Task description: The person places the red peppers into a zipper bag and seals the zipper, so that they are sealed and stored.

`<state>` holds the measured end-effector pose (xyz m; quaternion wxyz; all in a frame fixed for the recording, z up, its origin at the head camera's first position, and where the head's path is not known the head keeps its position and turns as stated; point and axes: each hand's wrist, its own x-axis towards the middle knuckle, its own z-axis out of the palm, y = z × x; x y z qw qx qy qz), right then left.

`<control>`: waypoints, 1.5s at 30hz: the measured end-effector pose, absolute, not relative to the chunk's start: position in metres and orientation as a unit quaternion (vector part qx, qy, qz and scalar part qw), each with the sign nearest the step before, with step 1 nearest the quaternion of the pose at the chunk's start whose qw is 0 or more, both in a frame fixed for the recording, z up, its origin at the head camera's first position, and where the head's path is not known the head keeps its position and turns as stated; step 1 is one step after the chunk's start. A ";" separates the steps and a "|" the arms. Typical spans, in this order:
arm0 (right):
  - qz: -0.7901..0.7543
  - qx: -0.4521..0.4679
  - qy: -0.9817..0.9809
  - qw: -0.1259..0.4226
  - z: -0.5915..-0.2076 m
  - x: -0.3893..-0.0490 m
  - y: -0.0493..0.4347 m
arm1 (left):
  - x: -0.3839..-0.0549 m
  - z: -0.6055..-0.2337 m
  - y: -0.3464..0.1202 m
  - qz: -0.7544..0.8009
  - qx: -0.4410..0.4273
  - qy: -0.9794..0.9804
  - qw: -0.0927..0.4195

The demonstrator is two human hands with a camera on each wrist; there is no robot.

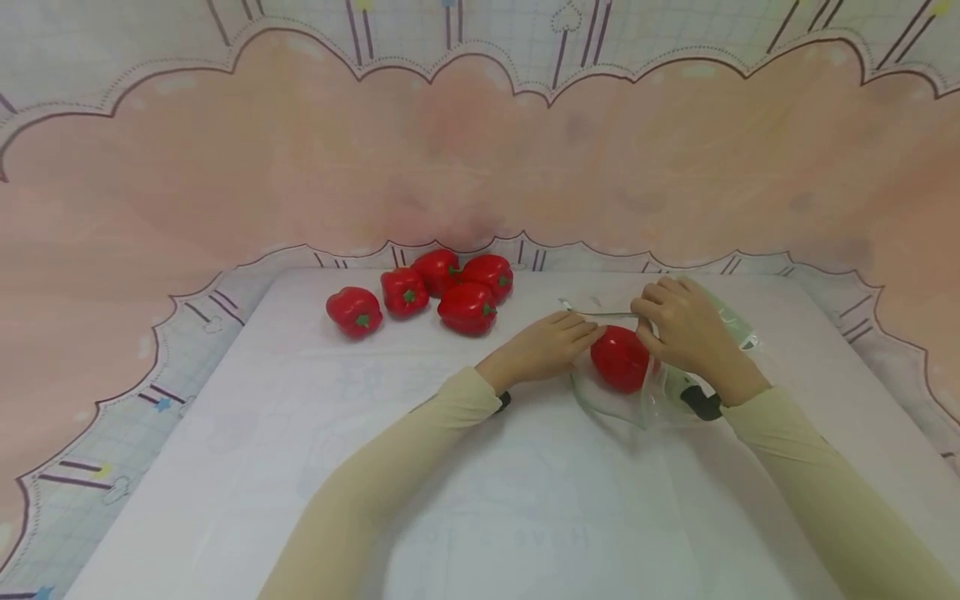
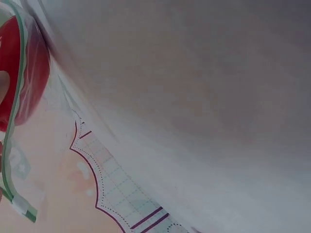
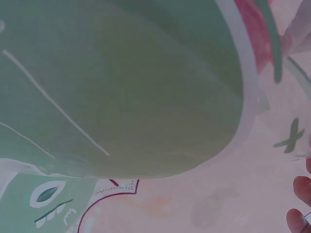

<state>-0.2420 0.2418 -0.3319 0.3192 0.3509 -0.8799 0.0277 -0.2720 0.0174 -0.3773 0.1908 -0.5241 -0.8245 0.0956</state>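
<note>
A red bell pepper lies at the mouth of a clear zip bag with green edging and green print. From the left, my left hand holds the pepper, its fingertips at the upper left side. The left wrist view shows a fingertip on the pepper and the green zip strip crossing in front of it. My right hand grips the bag's upper edge with curled fingers. In the right wrist view the bag's green print fills much of the picture, with fingertips at the right edge.
Several red bell peppers with green stems stand at the back left of the white table; the leftmost pepper sits a little apart. A patterned curtain hangs behind the table's far edge.
</note>
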 end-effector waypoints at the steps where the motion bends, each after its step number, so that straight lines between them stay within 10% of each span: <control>1: 0.027 0.349 -0.882 0.316 -0.332 -0.242 0.242 | -0.272 -0.378 0.015 0.093 -0.525 -0.824 0.193; 45: 0.035 0.334 -0.894 0.296 -0.335 -0.243 0.246 | -0.318 -0.351 -0.146 0.035 -0.406 -0.910 0.084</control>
